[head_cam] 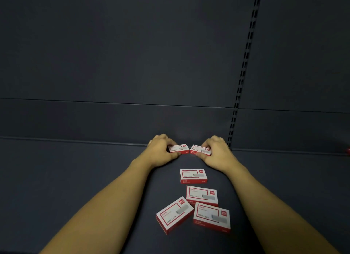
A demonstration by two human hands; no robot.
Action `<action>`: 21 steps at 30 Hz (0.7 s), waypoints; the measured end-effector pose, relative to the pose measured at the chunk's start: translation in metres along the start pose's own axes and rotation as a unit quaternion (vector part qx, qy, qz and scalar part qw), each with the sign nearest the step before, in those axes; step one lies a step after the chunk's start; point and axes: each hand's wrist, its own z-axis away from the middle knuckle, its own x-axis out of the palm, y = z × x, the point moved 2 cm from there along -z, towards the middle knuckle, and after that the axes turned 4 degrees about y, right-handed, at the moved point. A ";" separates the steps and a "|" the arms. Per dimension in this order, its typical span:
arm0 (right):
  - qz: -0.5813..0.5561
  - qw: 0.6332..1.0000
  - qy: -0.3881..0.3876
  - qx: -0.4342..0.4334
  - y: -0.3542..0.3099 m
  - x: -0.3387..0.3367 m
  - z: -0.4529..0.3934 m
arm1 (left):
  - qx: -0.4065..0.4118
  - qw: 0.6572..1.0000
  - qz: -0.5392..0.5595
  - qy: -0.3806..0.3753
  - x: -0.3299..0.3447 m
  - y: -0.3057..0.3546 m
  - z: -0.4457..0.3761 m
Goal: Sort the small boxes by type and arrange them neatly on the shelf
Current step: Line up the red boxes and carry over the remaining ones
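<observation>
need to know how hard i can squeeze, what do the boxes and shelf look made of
Boxes: likely thin printed cardboard, matte white with red edges; crisp folded corners and flat printed faces suggest it, so probably crushable. Shelf: looks like painted metal, dark matte finish; the slotted upright on the back panel fits steel shelving, though the picture cannot confirm it.

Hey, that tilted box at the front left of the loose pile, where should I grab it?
Pinch the tilted box across its two long sides, coming from above. It lies flat and turned askew, its left long side clear; its right corner nears the neighbouring box, so angle your fingers to match.
</observation>
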 end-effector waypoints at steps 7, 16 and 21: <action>-0.011 0.999 0.032 -0.003 -0.008 -0.008 0.006 | -0.028 0.995 0.068 0.073 -0.017 0.008 0.012; 0.005 0.999 0.022 0.028 -0.014 -0.045 0.029 | -0.018 0.999 0.021 0.019 -0.034 0.030 0.004; 0.034 0.997 0.041 0.058 -0.002 -0.088 0.045 | 0.024 1.000 0.013 -0.005 -0.033 0.056 -0.009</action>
